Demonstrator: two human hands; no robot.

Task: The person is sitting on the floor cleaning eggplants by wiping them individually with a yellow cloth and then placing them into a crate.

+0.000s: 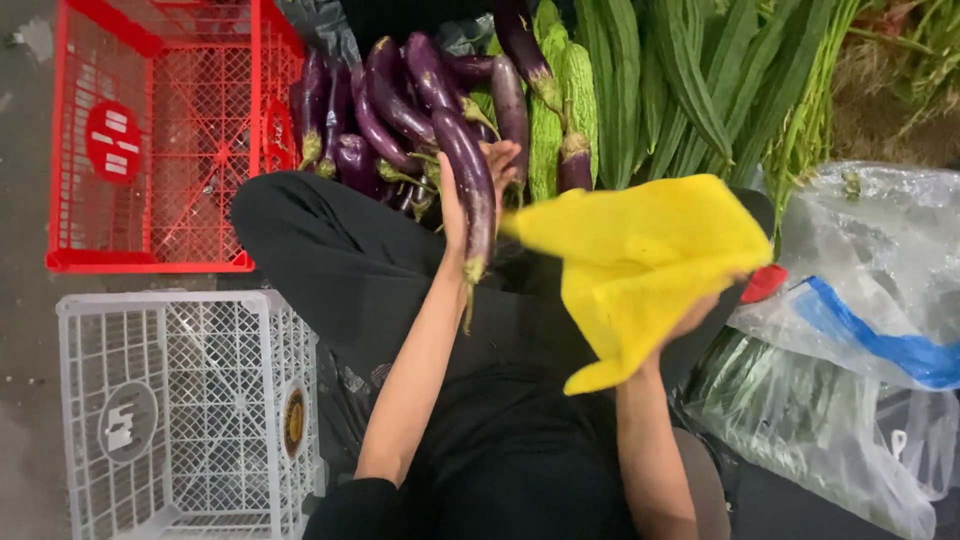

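Grey concrete floor [25, 150] fills the 9 o'clock side of the view, and on it stand two plastic crates. One red crate [160, 140] sits at 10 o'clock, and one white crate [185, 410] sits just below it at 8 o'clock; both look to have nothing inside. At 12 o'clock lies a heap of long purple eggplants [385, 110], and next to it, toward 1 o'clock, are pale green bitter gourds [560, 90] and long ridged green gourds [690, 70].

Near the centre, the left hand [470, 195] is raised with the palm up, and its fingers are curled around one long purple eggplant [475, 185]. This eggplant rests in the palm, with its green stem end pointing down toward the wrist and its dark tip pointing to 12 o'clock, over the heap.

At 3 o'clock from the centre, the right hand [690, 320] grasps a yellow cloth [640, 265]. Most of its fingers are covered by the cloth, but they are closed on it. A corner of the cloth reaches toward the eggplant and almost touches it.

At 4 o'clock lie clear plastic bags [860, 300], one with a blue stripe, and under them some green vegetables in wrapping. The person's dark clothing [330, 260] covers the middle.
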